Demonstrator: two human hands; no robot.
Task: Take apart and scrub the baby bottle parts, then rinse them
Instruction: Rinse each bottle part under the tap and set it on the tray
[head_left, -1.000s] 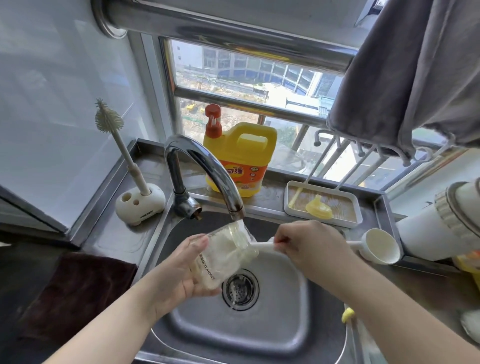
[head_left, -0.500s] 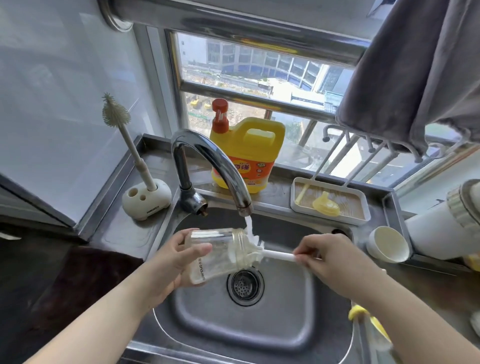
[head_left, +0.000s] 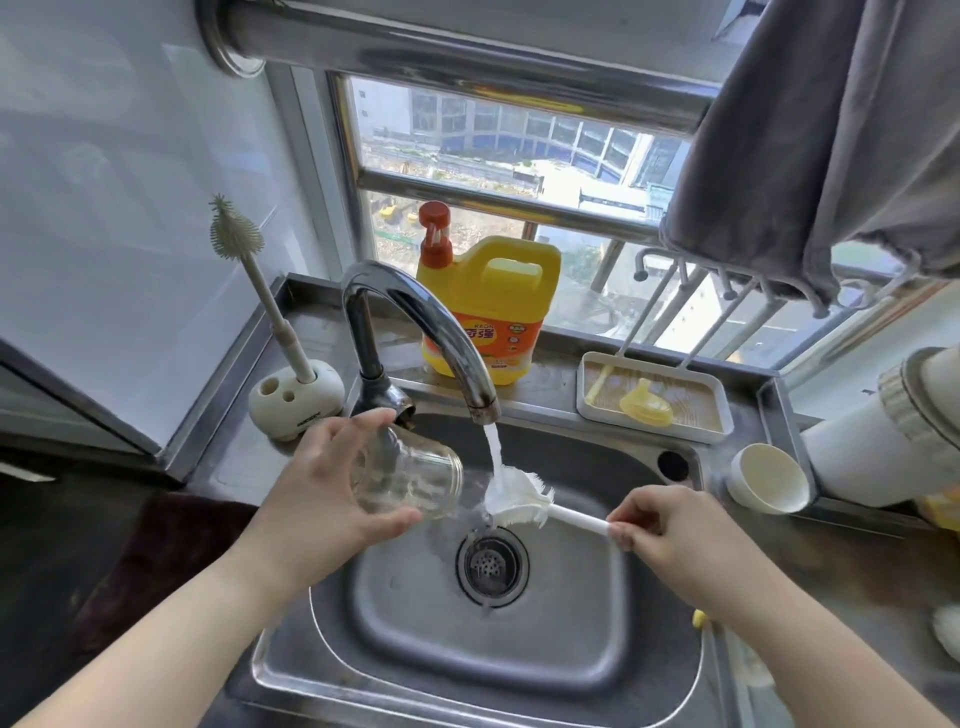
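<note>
My left hand (head_left: 324, 488) grips the clear baby bottle (head_left: 415, 475) on its side over the sink (head_left: 483, 644), mouth facing right. My right hand (head_left: 670, 535) pinches the white handle of a bottle brush (head_left: 524, 499). The brush head is outside the bottle, just right of its mouth, under the water running from the faucet (head_left: 415, 322). A yellow teat (head_left: 647, 405) lies in the white tray (head_left: 717, 426) behind the sink. A white cap (head_left: 769, 478) lies on its side at the sink's right rim.
A yellow detergent jug (head_left: 488, 312) stands on the ledge behind the faucet. A second brush (head_left: 249, 270) stands in a white holder (head_left: 296, 400) at the left. A grey cloth (head_left: 831, 130) hangs at the upper right. A white cylindrical container (head_left: 883, 441) lies at the far right.
The brush head was inside the bottle; my right hand has pulled it out to the right into the water stream. My left hand has moved the bottle slightly left and up.
</note>
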